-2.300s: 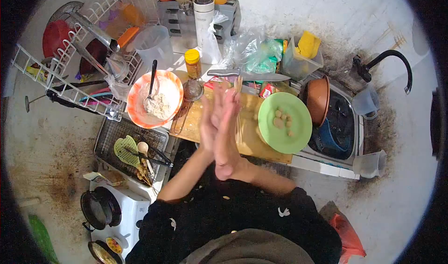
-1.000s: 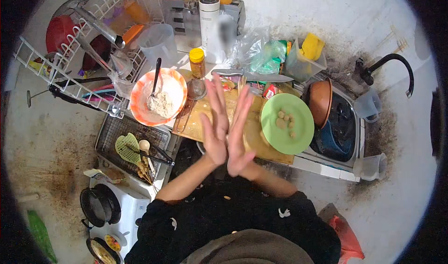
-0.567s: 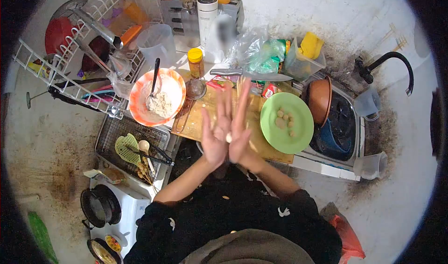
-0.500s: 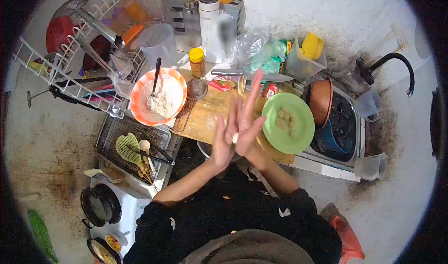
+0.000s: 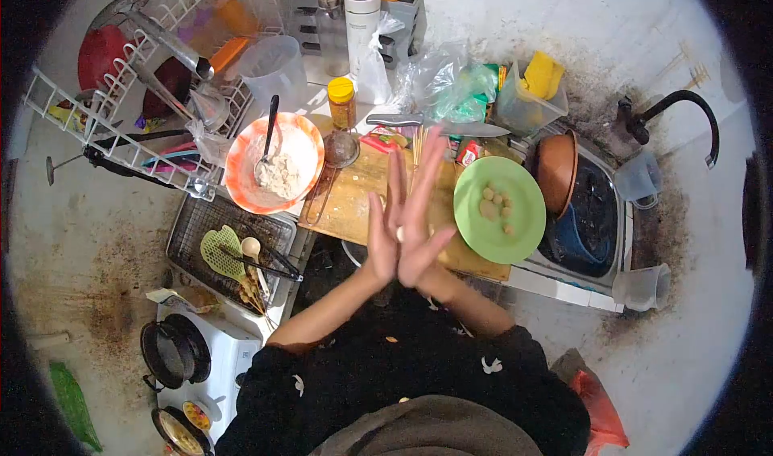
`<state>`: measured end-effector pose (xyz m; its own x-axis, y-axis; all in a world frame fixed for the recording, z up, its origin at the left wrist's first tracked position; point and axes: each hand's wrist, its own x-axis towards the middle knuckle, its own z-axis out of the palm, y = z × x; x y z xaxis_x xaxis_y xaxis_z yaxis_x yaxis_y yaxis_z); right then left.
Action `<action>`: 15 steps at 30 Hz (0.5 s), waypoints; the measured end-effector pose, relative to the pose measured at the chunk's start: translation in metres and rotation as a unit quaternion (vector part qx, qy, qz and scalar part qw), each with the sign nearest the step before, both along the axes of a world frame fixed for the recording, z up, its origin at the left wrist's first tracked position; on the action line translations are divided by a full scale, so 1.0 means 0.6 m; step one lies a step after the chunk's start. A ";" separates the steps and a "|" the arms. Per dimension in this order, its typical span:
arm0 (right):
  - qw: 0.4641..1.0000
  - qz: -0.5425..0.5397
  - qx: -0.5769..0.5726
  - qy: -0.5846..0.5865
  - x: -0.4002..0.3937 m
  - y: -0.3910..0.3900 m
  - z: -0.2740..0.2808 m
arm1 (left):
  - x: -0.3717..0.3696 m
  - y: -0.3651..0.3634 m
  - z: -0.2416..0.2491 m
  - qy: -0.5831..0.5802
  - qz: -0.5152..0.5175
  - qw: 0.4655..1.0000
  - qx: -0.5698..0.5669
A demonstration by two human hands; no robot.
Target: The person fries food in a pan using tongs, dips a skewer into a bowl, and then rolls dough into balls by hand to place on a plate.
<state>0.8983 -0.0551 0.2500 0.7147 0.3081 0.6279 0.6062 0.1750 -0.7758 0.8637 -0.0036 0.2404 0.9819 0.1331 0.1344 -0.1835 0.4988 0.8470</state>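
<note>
My left hand (image 5: 385,234) and my right hand (image 5: 419,242) are pressed palm to palm above the wooden board (image 5: 352,201), with fingers stretched out and slightly blurred. A small pale dough ball (image 5: 400,234) shows between the palms. To the right, the green plate (image 5: 475,228) bears several small dough balls (image 5: 506,212). At the left stands an orange-and-white bowl (image 5: 235,172) of floury dough (image 5: 279,176) with a dark-handled spoon (image 5: 272,118) in it. A strainer (image 5: 341,150) lies beside the bowl.
Behind the board lie a knife (image 5: 475,130), red packets (image 5: 385,139) and a plastic bag (image 5: 451,85). A yellow-lidded jar (image 5: 341,105) stands near a white bottle (image 5: 362,33). The sink (image 5: 592,214) is at the right, a wire tray (image 5: 189,234) and stove (image 5: 225,355) at the left.
My hands have shifted slightly left against each other, and their fingers are closer together and more upright. The view has moved a little.
</note>
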 end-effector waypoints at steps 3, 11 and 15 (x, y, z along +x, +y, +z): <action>0.996 0.050 -0.026 -0.069 -0.035 0.007 -0.019 | 0.020 0.023 0.020 -0.047 0.038 0.993 -0.101; 0.991 0.043 0.076 0.104 -0.005 0.007 0.049 | 0.014 0.005 -0.011 -0.115 0.027 0.987 0.110; 0.996 0.034 0.041 -0.073 -0.029 0.014 -0.027 | 0.039 0.031 -0.005 -0.103 0.048 0.990 0.086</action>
